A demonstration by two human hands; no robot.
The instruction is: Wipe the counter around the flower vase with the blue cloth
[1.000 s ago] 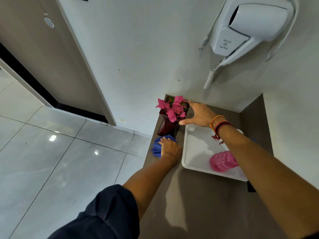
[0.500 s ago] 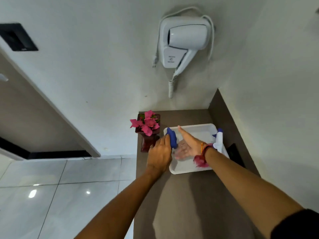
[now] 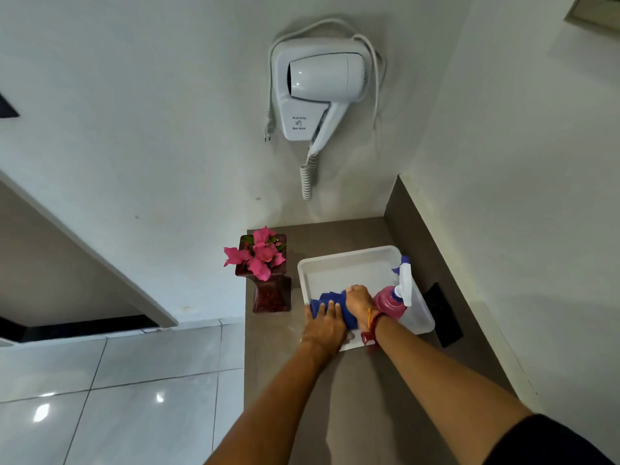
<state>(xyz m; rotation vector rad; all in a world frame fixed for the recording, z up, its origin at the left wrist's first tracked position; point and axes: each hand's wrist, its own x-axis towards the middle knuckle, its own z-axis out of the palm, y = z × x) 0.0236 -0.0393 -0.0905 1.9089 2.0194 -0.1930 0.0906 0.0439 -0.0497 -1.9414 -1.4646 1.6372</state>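
Observation:
A dark red vase (image 3: 271,290) with pink flowers (image 3: 258,255) stands at the back left corner of the brown counter (image 3: 362,391). The blue cloth (image 3: 330,302) lies bunched over the near left rim of a white tray (image 3: 349,266), to the right of the vase. My left hand (image 3: 323,322) presses on the cloth from the front, fingers spread over it. My right hand (image 3: 359,302) grips the cloth's right side inside the tray. Both hands are apart from the vase.
A pink spray bottle (image 3: 391,302) with a white and blue trigger lies in the tray's right side. A white hair dryer (image 3: 318,88) hangs on the wall above. A black object (image 3: 443,315) lies beside the right wall. Tiled floor (image 3: 117,391) drops off left of the counter.
My left hand carried the blue cloth from beside the vase to the tray's rim. My right hand left the vase and now grips the cloth. The camera view has shifted up and right.

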